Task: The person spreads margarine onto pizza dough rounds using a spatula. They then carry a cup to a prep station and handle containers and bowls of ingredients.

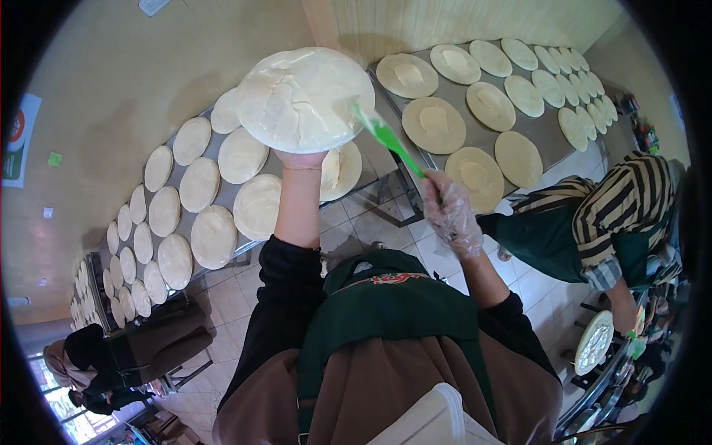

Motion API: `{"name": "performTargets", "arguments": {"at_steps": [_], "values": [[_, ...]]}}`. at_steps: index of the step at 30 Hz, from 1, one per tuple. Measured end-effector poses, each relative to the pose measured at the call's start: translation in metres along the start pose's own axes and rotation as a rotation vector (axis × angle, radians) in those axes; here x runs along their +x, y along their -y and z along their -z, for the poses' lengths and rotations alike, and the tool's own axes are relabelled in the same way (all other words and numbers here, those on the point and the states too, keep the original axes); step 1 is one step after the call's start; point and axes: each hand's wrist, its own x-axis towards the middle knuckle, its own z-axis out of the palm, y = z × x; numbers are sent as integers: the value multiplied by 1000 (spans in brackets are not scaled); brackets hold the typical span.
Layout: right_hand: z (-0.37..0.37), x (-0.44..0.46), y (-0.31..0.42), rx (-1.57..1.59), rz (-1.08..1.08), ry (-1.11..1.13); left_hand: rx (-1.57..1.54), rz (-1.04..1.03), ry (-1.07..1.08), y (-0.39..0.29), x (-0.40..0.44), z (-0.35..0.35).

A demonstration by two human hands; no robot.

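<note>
a gloved right hand held its grip closed around a green spatula, the whitened blade at the edge of a cream-coated disc. the left hand bore the disc from below, raised above the desk; how its hidden fingers were set could not be told. pale flat rounds lined that desk and a second desk, while a co-worker in stripes stood at right near another coated disc.

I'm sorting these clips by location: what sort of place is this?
Probably a bakery or teaching kitchen: rows of flat rounds fill long tables, people wear green aprons, and a gloved right hand holds a green spatula.
</note>
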Motion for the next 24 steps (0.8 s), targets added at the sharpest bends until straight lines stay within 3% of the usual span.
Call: {"name": "performTargets", "arguments": {"at_steps": [2, 4, 8, 10, 11, 13, 18, 20, 24], "values": [[-9, -2, -2, 32, 7, 107, 3, -20, -11, 5, 5, -1], [-13, -9, -6, 29, 31, 144, 560, -292, -339, 15, 10, -7], [-8, -7, -8, 84, 145, 222, 554, -258, -303, 19, 9, 0], [-9, -2, -17, 167, 126, 89, 512, -200, -336, 20, 19, 2], [-5, 4, -10, 92, 17, 91, 508, -198, -350, 19, 21, 4], [-6, 12, -13, 77, -43, 103, 220, -1, -151, 18, 20, 9], [-15, -2, -11, 100, 23, 198, -172, 0, 78, 20, 8, 29], [-10, -2, -6, 73, 75, 223, 692, -354, -359, 25, 7, 36], [8, 14, 3, 108, 94, 236, 697, -323, -326, 22, 10, 34]]}}
